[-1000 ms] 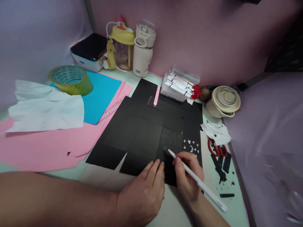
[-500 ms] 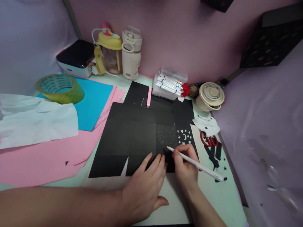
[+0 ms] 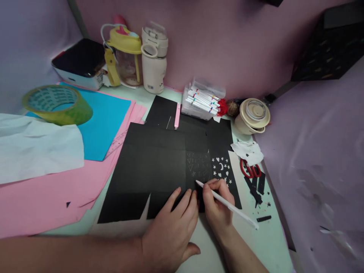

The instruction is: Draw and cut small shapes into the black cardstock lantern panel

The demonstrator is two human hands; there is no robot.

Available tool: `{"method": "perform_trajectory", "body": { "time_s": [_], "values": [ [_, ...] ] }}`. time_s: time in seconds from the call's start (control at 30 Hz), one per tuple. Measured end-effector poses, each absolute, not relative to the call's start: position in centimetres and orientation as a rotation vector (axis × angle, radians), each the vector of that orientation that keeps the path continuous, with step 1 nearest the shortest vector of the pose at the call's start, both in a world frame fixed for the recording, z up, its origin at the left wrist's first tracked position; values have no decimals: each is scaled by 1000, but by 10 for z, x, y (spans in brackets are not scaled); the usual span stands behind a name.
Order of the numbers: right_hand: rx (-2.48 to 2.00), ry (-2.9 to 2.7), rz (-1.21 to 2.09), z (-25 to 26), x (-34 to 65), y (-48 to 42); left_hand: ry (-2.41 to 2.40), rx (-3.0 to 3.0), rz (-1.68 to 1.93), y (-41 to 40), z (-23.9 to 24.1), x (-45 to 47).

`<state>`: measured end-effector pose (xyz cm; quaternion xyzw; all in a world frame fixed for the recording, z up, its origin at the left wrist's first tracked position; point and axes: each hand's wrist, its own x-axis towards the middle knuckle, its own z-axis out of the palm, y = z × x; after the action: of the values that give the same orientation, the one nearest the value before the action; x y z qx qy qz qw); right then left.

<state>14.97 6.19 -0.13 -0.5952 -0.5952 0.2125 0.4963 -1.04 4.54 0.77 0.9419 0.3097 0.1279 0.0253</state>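
Black paper (image 3: 153, 159) with fold lines lies in front of me. One panel carries faint drawn outlines (image 3: 196, 163) of triangles and stars; the panel to its right has cut-out stars, hearts and a crescent moon (image 3: 221, 166). My right hand (image 3: 218, 201) is closed around a white pen (image 3: 230, 206), its tip at the paper just below the drawn outlines. My left hand (image 3: 174, 223) lies flat with fingers stretched out, fingertips on the paper's lower edge left of the pen.
Beyond the paper lie a pink craft knife (image 3: 177, 116) and a box of white markers (image 3: 200, 102). Red-handled scissors (image 3: 250, 169) and black scraps (image 3: 257, 189) are at right. A tape roll (image 3: 57, 104), blue sheet (image 3: 105, 125) and pink sheets (image 3: 42, 204) are at left. Bottles (image 3: 154, 64) stand behind.
The pen tip has moved slightly left and down relative to the view, with my right hand following. More of the cut-out shapes show beside it. My left hand stays pressed on the paper.
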Motion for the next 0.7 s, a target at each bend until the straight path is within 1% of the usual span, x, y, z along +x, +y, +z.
{"method": "perform_trajectory", "body": {
  "time_s": [0.47,0.7],
  "values": [
    [-1437,-1498,658,-1,151,61,950,2915,403,46,7,-10],
    [-1434,-1531,640,-1,151,63,944,2930,398,44,7,-11]
  ]
}}
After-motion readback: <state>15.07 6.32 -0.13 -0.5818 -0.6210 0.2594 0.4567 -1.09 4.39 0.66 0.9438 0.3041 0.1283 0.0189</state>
